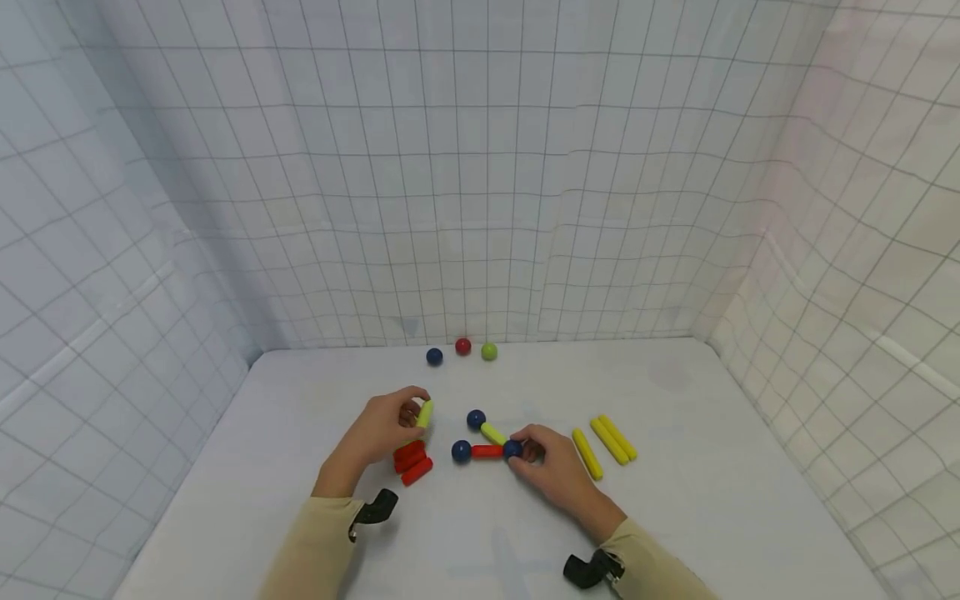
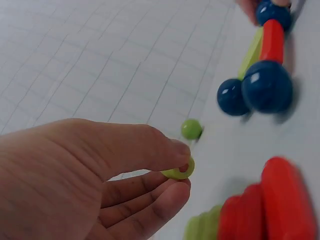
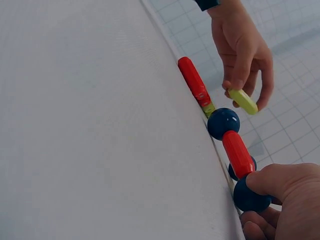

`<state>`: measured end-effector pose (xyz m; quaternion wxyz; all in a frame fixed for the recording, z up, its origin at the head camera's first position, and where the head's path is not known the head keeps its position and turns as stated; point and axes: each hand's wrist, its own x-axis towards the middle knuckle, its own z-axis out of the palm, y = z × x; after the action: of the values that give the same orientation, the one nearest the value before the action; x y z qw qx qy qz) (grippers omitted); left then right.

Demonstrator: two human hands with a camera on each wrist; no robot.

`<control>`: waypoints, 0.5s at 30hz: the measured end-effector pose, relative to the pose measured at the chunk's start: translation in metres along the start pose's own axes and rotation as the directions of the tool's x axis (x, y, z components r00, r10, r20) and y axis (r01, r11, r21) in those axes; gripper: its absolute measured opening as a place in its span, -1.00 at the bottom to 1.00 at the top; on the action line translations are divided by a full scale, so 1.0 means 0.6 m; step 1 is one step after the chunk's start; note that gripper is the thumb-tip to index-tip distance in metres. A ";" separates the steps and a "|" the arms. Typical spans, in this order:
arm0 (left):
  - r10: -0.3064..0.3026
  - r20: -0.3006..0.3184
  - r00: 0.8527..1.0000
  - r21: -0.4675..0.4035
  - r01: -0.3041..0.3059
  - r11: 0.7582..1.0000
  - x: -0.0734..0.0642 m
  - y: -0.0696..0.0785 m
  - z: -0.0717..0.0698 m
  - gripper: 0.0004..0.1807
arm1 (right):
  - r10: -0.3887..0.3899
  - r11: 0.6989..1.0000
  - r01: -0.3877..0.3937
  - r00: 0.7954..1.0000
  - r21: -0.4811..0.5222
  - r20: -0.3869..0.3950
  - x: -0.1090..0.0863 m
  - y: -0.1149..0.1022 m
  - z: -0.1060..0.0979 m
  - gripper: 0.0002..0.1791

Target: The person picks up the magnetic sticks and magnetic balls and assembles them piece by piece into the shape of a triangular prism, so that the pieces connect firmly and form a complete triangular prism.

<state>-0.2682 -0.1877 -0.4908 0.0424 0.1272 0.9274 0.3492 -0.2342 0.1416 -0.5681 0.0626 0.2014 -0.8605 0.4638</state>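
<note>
My left hand (image 1: 387, 427) pinches a short yellow-green rod (image 1: 425, 414) between thumb and fingers, lifted off the table; its ringed end (image 2: 184, 171) faces the left wrist camera. Below that hand lie several short red rods (image 1: 417, 471), with yellow-green ones (image 2: 202, 225) beside them. My right hand (image 1: 557, 467) grips a dark blue ball (image 1: 513, 449). From this ball a red rod (image 1: 487, 451) runs to a second blue ball (image 1: 461, 451), and a yellow-green rod (image 1: 492, 433) runs toward a third blue ball (image 1: 476, 419), forming a V.
At the back of the white table (image 1: 675, 500) sit a blue ball (image 1: 434, 357), a red ball (image 1: 462, 346) and a green ball (image 1: 489, 351). Longer yellow rods (image 1: 587, 454) lie right of my right hand. Gridded white sheets (image 1: 465, 167) wall the back and sides.
</note>
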 end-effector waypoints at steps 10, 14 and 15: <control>0.026 -0.120 0.992 -0.068 -0.034 0.997 0.018 0.054 0.081 -0.52 | 0.003 1.000 -0.003 1.000 -0.002 0.007 0.002 0.000 -0.001 -0.69; 0.009 -0.125 0.992 -0.063 -0.017 0.998 0.020 0.059 0.099 -0.59 | 0.004 1.000 -0.004 1.000 -0.006 0.010 0.002 -0.002 -0.002 -0.71; 0.004 -0.121 0.993 -0.063 -0.012 0.998 0.020 0.060 0.102 -0.60 | 0.007 1.000 -0.007 1.000 -0.008 0.012 0.002 -0.002 -0.003 -0.71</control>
<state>-0.2619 -0.1195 -0.5133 -0.0112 0.1082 0.9162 0.3858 -0.2349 0.1418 -0.5658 0.0567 0.2007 -0.8634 0.4594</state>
